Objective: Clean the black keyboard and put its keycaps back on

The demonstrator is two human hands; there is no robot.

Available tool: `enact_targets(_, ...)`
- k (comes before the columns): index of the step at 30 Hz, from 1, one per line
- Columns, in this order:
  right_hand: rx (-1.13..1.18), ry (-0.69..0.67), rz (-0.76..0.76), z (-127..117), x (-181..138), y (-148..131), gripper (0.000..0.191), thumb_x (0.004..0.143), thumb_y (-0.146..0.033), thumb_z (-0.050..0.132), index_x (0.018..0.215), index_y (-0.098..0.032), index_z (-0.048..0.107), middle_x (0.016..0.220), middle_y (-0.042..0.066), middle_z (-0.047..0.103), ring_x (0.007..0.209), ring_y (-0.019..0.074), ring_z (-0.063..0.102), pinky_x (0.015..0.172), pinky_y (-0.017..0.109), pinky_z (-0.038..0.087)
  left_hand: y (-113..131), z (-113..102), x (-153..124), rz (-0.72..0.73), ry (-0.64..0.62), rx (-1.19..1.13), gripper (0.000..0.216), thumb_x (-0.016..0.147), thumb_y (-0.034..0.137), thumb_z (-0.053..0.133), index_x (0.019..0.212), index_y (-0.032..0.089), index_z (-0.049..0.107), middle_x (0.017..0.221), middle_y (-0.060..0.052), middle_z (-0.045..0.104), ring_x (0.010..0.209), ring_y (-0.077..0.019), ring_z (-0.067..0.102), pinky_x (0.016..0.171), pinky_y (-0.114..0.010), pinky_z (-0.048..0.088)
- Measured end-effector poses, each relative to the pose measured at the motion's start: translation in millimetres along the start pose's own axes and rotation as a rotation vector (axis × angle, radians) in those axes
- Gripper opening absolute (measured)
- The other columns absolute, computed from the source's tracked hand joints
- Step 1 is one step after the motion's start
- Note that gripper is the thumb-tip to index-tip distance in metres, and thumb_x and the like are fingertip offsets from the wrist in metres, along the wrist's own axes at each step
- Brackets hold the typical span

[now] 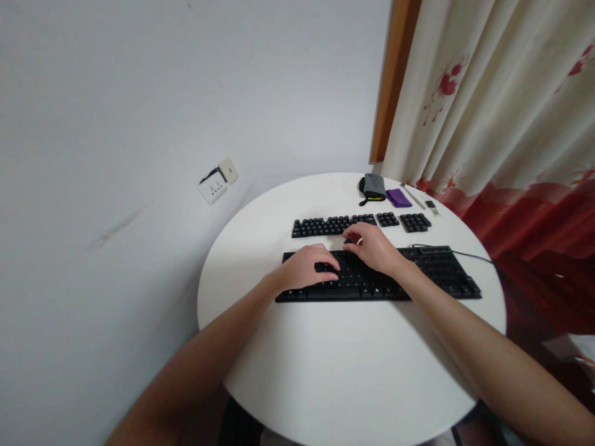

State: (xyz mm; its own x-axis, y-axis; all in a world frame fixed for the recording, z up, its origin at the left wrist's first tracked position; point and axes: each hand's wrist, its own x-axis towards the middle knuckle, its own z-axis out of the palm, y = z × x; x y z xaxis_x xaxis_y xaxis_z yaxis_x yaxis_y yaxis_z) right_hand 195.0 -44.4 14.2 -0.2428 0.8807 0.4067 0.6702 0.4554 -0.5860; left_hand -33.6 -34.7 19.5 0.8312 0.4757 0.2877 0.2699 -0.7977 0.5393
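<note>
A black keyboard (437, 272) lies across the white round table (353, 365), many of its key positions bare of caps. Behind it, loose black keycaps (311, 228) stand in ordered blocks, with smaller groups of them (414, 222) to the right. My left hand (304, 266) rests on the keyboard's left part, thumb and fingers apart with nothing visible between them. Above the keyboard's back edge, my right hand (373, 248) pinches a small black keycap (348, 241) between thumb and fingertips. My right hand and forearm cover part of the keyboard's middle.
At the table's back right lie a folded grey cloth (374, 187), a purple cloth (398, 198), a slim pale tool (413, 196) and a small brush (432, 207). A thin cable (469, 254) runs off the right edge. The wall (139, 155) borders the left side, a curtain (488, 124) the right.
</note>
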Motion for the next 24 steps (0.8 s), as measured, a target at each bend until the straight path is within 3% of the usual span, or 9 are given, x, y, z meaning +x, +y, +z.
enact_targets(10,0.086,-0.111,0.019,-8,-12,-4,0.009,0.079,-0.015,0.075,0.088,-0.018,0.073,0.087,0.003,0.069,0.075,0.0161,0.06,0.071,0.029,0.047,-1,8,3,0.077,-0.105,-0.116,0.014,0.086,0.032,0.074,0.097,0.025,0.079,0.096,-0.004,0.077,0.094,-0.0199,0.066,0.092,-0.036,0.048)
enact_targets(20,0.089,-0.188,0.041,-14,-14,-11,0.012,0.075,-0.016,0.078,0.086,-0.018,0.072,0.081,0.001,0.069,0.071,0.0147,0.061,0.067,0.027,0.045,3,6,2,0.039,-0.098,-0.075,0.012,0.09,0.03,0.07,0.094,0.025,0.08,0.097,-0.006,0.074,0.094,-0.0186,0.065,0.092,-0.035,0.048)
enact_targets(24,0.142,-0.303,0.048,-18,-17,-14,0.008,0.076,-0.013,0.074,0.083,-0.018,0.074,0.075,0.001,0.069,0.067,0.0144,0.062,0.064,0.026,0.045,4,7,1,0.031,-0.095,-0.079,0.012,0.089,0.029,0.069,0.095,0.024,0.078,0.097,-0.006,0.073,0.095,-0.0185,0.065,0.093,-0.035,0.049)
